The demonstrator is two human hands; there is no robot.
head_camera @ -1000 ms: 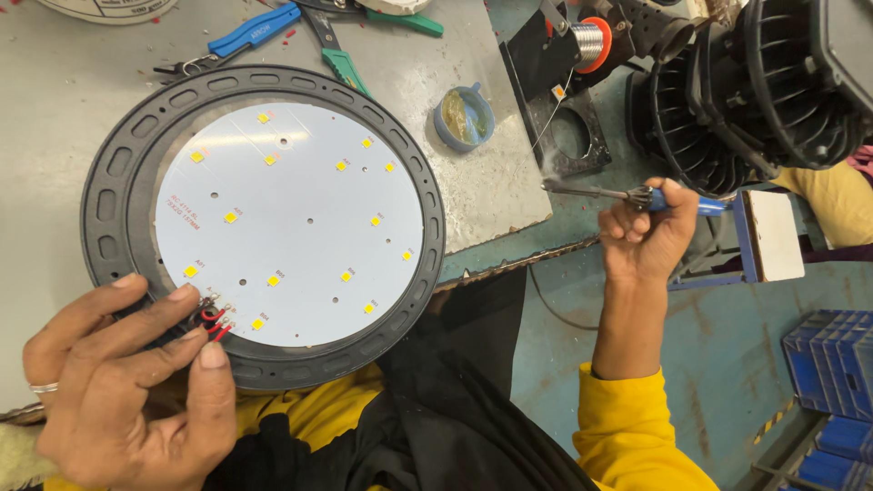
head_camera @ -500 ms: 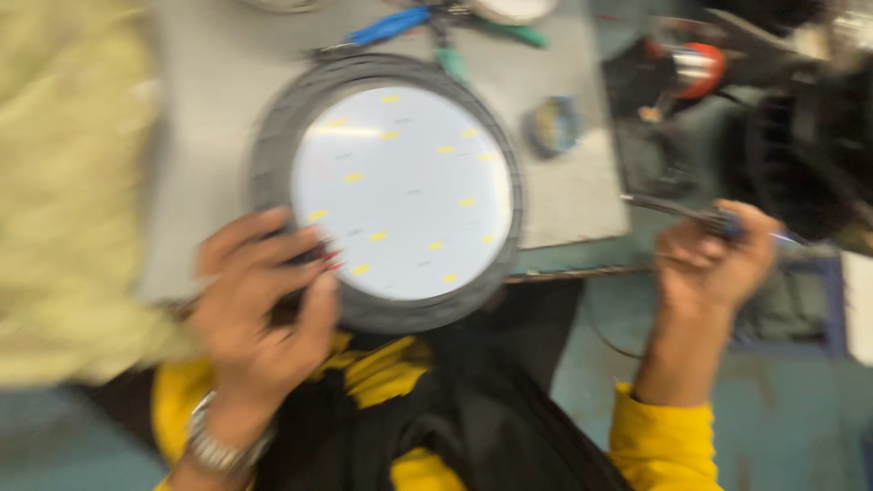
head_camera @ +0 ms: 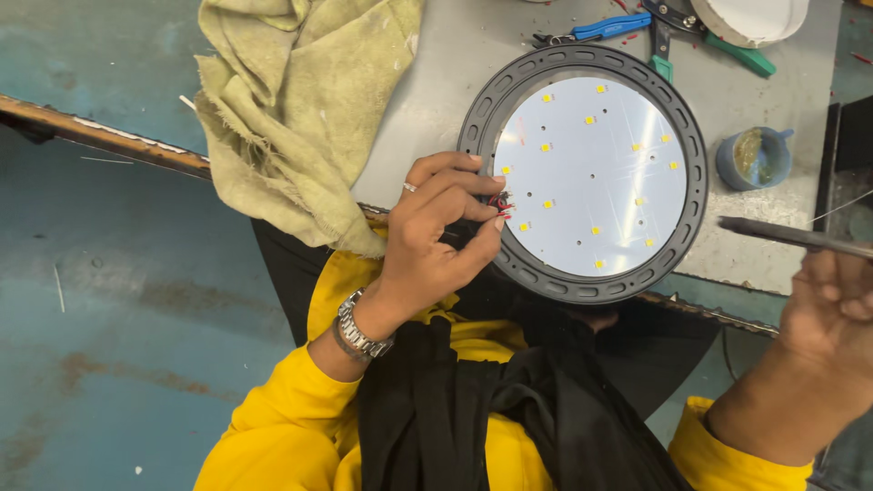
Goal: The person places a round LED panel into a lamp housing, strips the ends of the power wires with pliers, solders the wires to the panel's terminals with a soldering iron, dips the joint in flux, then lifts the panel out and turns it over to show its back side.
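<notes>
Wires [head_camera: 499, 202], thin and fragile, sat pinched in the left hand [head_camera: 436, 238] at the lamp [head_camera: 583, 173] rim. Right hand [head_camera: 832, 336] gripped a soldering iron [head_camera: 793, 236]; the lamp looked rigid, best held by its rim.

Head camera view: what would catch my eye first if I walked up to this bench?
Probably the round lamp, a white disc dotted with small yellow chips inside a dark ribbed ring, lying on the grey bench top. The left hand pinches small red wires at the lamp's left edge, while the right hand holds a thin dark tool near its right side. A crumpled yellowish rag lies at the upper left.
</notes>
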